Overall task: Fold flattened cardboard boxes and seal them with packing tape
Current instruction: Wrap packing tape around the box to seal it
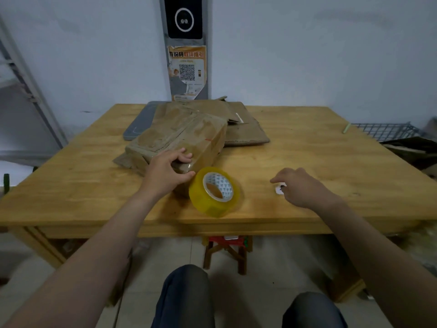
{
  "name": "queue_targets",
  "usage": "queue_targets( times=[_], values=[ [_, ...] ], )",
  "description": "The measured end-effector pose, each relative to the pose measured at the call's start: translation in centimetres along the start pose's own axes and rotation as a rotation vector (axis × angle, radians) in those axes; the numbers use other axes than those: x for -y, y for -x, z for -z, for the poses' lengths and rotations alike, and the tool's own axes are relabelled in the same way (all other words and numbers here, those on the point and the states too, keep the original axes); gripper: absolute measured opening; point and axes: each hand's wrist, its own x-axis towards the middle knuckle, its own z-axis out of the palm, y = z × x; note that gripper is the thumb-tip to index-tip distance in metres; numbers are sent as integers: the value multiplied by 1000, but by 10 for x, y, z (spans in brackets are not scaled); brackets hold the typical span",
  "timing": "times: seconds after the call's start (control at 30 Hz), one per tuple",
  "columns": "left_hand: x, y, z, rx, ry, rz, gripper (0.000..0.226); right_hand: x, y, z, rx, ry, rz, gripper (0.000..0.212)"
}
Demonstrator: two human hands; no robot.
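A taped-up brown cardboard box (pixel 189 133) lies on the wooden table (pixel 307 147), its near end towards me. My left hand (pixel 169 172) rests on that near end, fingers over the top edge and thumb down the front face. A yellow roll of packing tape (pixel 214 191) lies tilted on the table just right of that hand, touching the box's near corner. My right hand (pixel 300 187) is on the table to the right of the roll, fingers curled over a small white object (pixel 280 188). Flattened cardboard (pixel 246 131) lies behind the box.
A grey flat pad (pixel 138 126) lies under the cardboard at the back left. A wire rack (pixel 383 131) and dark clutter stand off the table's right side. A small wooden stool (pixel 227 252) is under the table. My knees show at the bottom.
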Motion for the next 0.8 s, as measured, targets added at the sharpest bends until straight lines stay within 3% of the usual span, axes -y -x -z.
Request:
queue_targets(
  times=[0.13,0.37,0.5,0.6,0.73,0.8],
  values=[
    [1,1,-1,-9,-10,-8,29,-17,-7,-17,84,0,-31,49],
    [2,2,0,-12,-27,-2,29,-15,-12,-30,-97,-93,-50,47],
    [0,4,0,-20,-30,-9,29,-17,-6,-37,-208,276,-142,40],
    [-3,4,-1,-31,-35,-13,28,1,-1,-41,-230,330,-113,24],
    [-3,7,-1,-37,-19,-14,28,22,-2,-42,-224,269,-53,30],
    [0,8,0,-38,-7,-10,27,25,-6,-44,-199,116,-56,24]
  ],
)
